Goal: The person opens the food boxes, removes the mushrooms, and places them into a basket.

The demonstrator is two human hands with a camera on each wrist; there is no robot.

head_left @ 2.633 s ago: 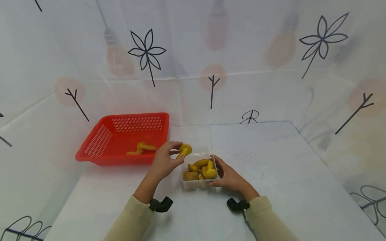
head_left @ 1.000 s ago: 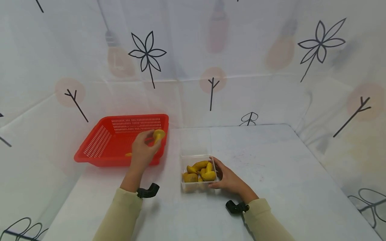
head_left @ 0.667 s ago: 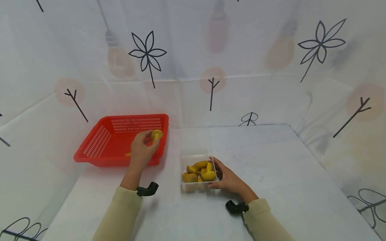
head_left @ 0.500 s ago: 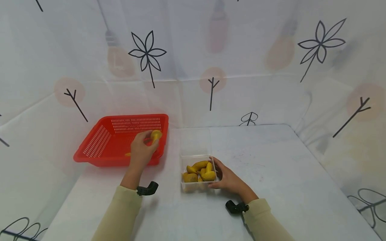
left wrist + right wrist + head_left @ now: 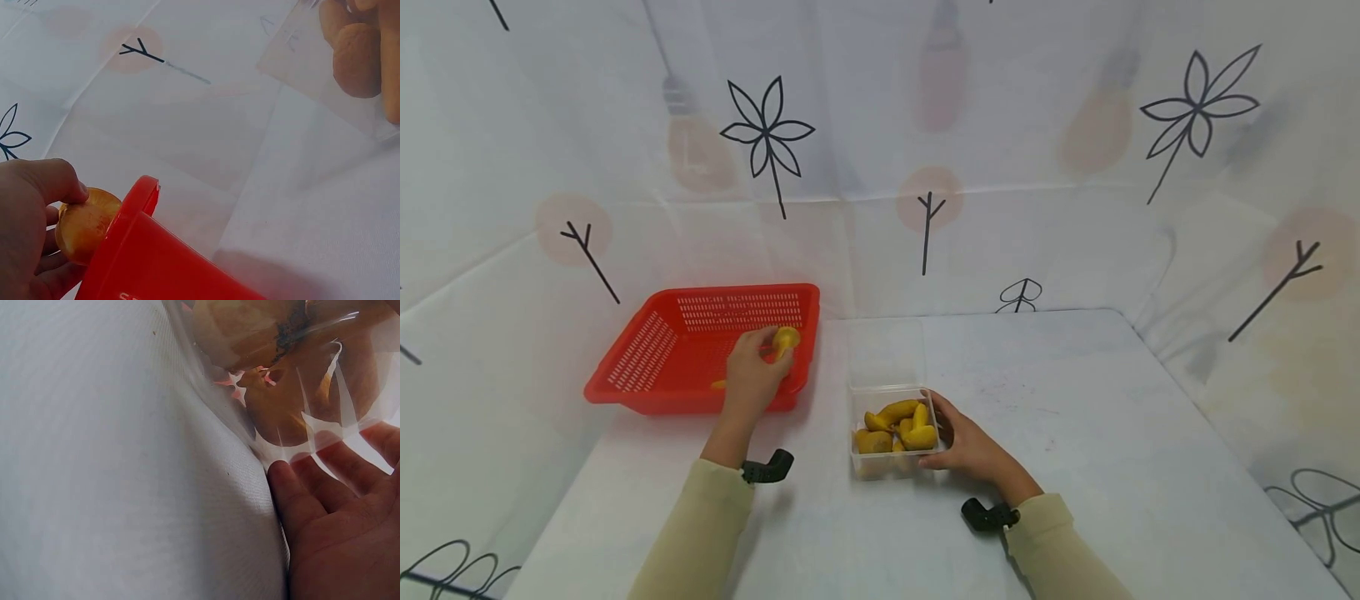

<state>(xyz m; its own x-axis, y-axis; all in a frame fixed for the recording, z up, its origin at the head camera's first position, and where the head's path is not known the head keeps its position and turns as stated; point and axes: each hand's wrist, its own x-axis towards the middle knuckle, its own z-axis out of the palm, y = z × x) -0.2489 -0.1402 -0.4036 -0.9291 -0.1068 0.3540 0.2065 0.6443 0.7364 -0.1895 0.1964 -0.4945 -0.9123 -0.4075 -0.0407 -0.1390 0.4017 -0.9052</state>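
My left hand point(image 5: 751, 377) pinches a yellow mushroom point(image 5: 787, 340), its cap up, over the right side of a red plastic basket point(image 5: 643, 358). In the left wrist view the cap of this mushroom point(image 5: 84, 228) shows right beside the basket's rim point(image 5: 145, 194), with the thumb on it. A clear plastic box point(image 5: 887, 468) holding several yellow mushrooms point(image 5: 917, 437) stands on the table to the right. My right hand point(image 5: 966, 446) grips its right side, thumb at the front and fingers behind. The right wrist view shows fingers point(image 5: 297, 494) along the clear wall.
The box's clear lid point(image 5: 886, 354) lies opened flat behind it. A yellow piece point(image 5: 719, 385) shows inside the basket, partly covered by the left hand. The white table point(image 5: 1112, 467) reaches back to a patterned cloth backdrop point(image 5: 865, 150).
My left hand has carried the mushroom leftward from beside the box to over the basket, then shifted only slightly in the last second. The right hand and box have stayed in place.
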